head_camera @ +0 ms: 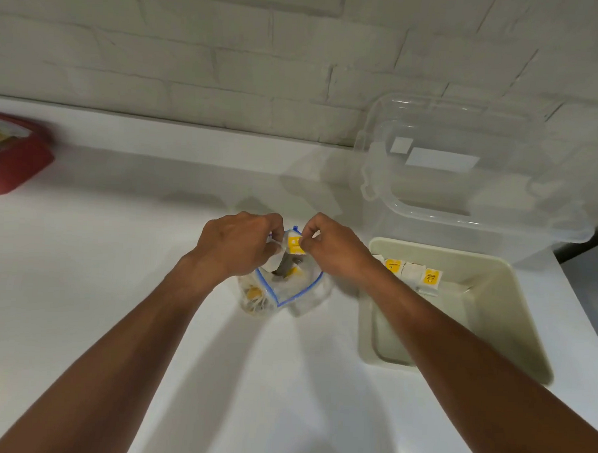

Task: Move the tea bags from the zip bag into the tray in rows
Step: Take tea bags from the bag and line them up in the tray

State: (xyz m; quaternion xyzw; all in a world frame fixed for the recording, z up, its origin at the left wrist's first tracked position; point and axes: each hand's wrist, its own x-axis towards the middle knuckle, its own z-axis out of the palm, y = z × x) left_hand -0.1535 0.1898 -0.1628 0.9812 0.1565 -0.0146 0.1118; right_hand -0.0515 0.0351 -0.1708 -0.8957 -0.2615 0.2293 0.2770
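A clear zip bag (308,295) with a blue seal stands open on the white counter at centre, with several tea bags inside. My right hand (334,248) pinches a tea bag with a yellow tag (295,245) just above the bag's mouth. My left hand (238,244) grips the bag's far left rim and what looks like the tea bag's white pouch. The cream tray (513,304) lies to the right, under my right forearm. Two tea bags (412,273) with yellow tags lie side by side along the tray's far wall.
A large clear plastic lid (471,172) leans against the white brick wall behind the tray. A red container (12,159) sits at the far left of the counter. The counter's right edge runs close past the tray.
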